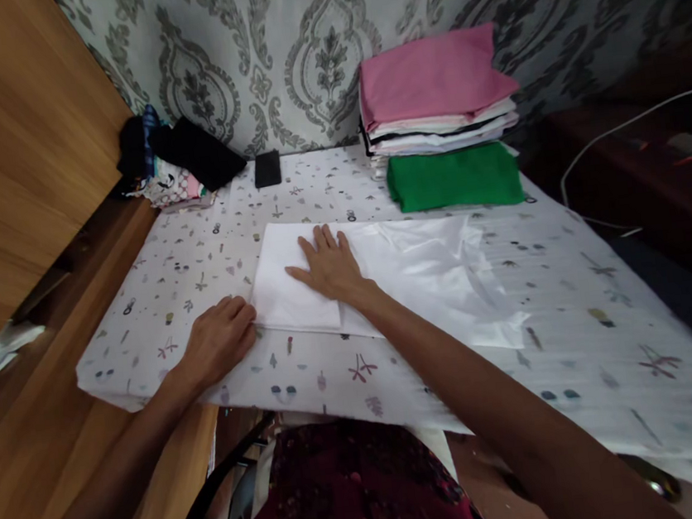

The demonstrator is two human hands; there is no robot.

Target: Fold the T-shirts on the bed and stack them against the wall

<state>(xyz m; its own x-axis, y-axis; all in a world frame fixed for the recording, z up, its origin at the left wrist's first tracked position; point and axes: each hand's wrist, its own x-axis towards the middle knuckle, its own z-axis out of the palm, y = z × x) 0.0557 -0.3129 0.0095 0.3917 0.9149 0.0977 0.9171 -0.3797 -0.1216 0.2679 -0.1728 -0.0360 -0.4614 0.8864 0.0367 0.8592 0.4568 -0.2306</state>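
Note:
A white cloth (pixel 422 271) lies partly folded on a table covered with a patterned sheet (pixel 207 250). My right hand (pixel 329 265) rests flat on the folded left part of the cloth, fingers stretched out. My left hand (pixel 221 340) sits at the cloth's near left corner with its fingers curled under; I cannot see what they pinch.
A stack of folded clothes with a pink piece (pixel 432 83) on top stands at the back right, a green folded cloth (pixel 455 178) in front of it. A dark pile of clothes (pixel 175 158) and a black phone (pixel 266 168) lie at the back left. A wooden panel (pixel 8 148) stands on the left.

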